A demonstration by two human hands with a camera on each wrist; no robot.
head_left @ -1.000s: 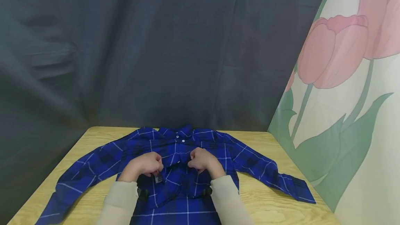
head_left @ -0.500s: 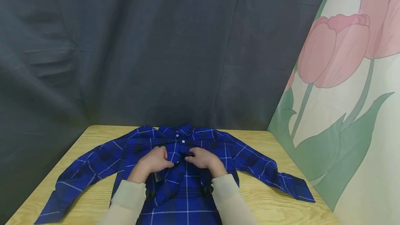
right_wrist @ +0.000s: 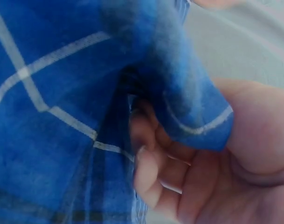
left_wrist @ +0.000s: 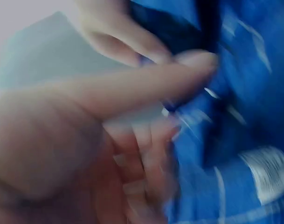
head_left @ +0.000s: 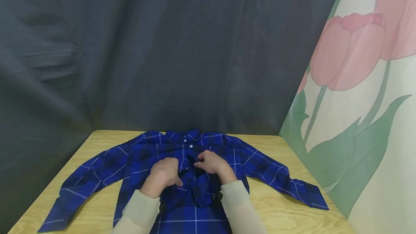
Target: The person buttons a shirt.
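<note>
A blue plaid button-up shirt (head_left: 143, 158) lies front up, sleeves spread, with white buttons near the collar and its lower front gaping. My left hand (head_left: 165, 172) is over the left front panel. Its thumb stretches away from the loosely bent fingers in the blurred left wrist view, nothing gripped between them; a white care label (left_wrist: 267, 172) shows nearby. My right hand (head_left: 211, 162) holds the right front edge. Up close in the right wrist view, fabric (right_wrist: 193, 112) hangs between palm and bent fingers (right_wrist: 146, 172); the thumb tip is hidden there.
The shirt lies on a light wooden table (head_left: 273, 190). A dark curtain (head_left: 182, 53) hangs behind the table's far edge, and a wall with painted tulips (head_left: 347, 53) borders the right side.
My left hand has moved right, let go of the left panel, and turned its thumb downward. My right hand shifts slightly upward along the right front edge. The flaps below have changed shape.
</note>
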